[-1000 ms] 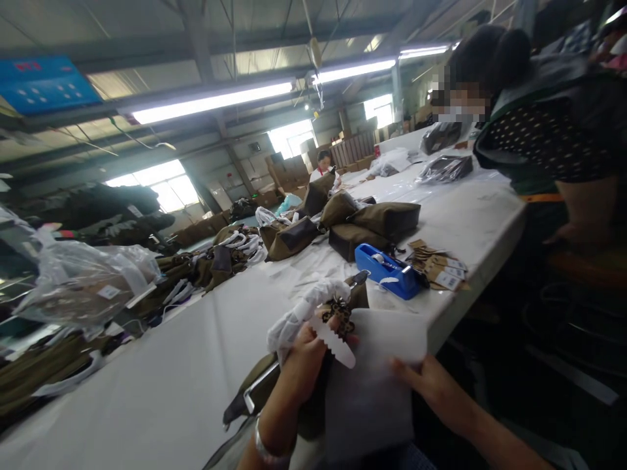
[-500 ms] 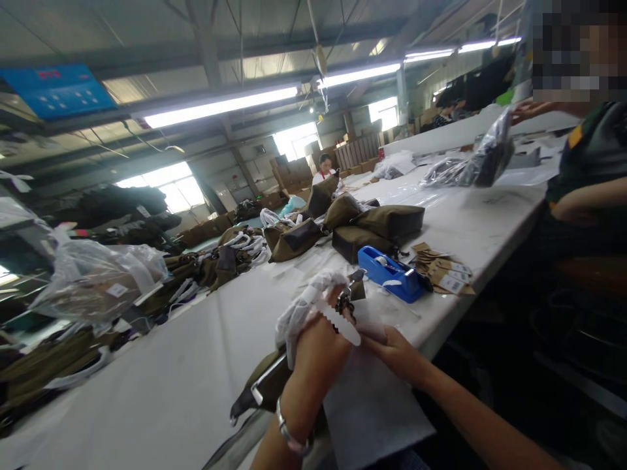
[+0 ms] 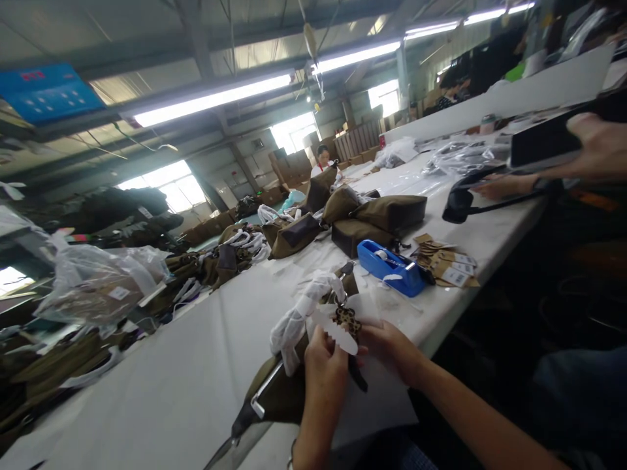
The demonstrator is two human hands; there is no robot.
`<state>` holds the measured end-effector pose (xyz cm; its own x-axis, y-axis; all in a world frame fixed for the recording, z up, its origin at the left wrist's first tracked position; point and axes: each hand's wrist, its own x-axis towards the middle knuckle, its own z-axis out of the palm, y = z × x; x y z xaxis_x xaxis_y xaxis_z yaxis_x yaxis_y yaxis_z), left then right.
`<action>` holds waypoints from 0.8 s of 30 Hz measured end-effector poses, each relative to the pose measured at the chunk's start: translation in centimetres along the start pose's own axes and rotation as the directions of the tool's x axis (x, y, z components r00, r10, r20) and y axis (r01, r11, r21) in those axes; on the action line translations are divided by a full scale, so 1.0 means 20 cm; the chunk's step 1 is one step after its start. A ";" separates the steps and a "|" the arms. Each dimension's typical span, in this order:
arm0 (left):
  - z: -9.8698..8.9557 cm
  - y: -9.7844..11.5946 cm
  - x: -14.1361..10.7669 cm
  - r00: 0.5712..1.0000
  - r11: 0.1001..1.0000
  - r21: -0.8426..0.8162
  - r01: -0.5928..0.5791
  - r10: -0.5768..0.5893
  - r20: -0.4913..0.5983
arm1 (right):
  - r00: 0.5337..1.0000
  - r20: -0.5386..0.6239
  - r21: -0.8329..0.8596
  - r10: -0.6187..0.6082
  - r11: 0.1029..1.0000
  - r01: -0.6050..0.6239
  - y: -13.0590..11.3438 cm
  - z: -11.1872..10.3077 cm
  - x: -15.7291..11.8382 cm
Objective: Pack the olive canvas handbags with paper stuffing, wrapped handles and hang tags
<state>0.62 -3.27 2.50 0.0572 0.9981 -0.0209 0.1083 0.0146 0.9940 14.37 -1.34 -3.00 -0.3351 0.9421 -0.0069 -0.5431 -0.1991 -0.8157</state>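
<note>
While both hands, left (image 3: 327,356) and right (image 3: 385,343), nearly meet at the leopard-print charm (image 3: 347,320), pinching beside it, olive bag (image 3: 279,391) beneath them on the desk (image 3: 186,365), blue tape dispenser (image 3: 389,267) just beyond.

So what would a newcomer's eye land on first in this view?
Probably the bright blue tape dispenser, on the white table just beyond the hands, with brown tags fanned beside it near the edge. Next, the olive bags heaped behind it, and nearer, one bag with a white-wrapped handle at the left hand and right hand.
</note>
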 end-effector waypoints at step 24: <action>0.10 0.00 -0.04 0.991 0.982 -0.155 0.107 -0.118 -0.066 | 0.960 0.253 0.074 0.117 0.987 -0.140 -0.04 -0.10 0.02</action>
<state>2.61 -4.10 2.35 -0.0219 0.9911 -0.1310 -0.0409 0.1300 0.9907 16.18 -0.28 -3.47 -0.5803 0.8132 0.0439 -0.5465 -0.3488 -0.7614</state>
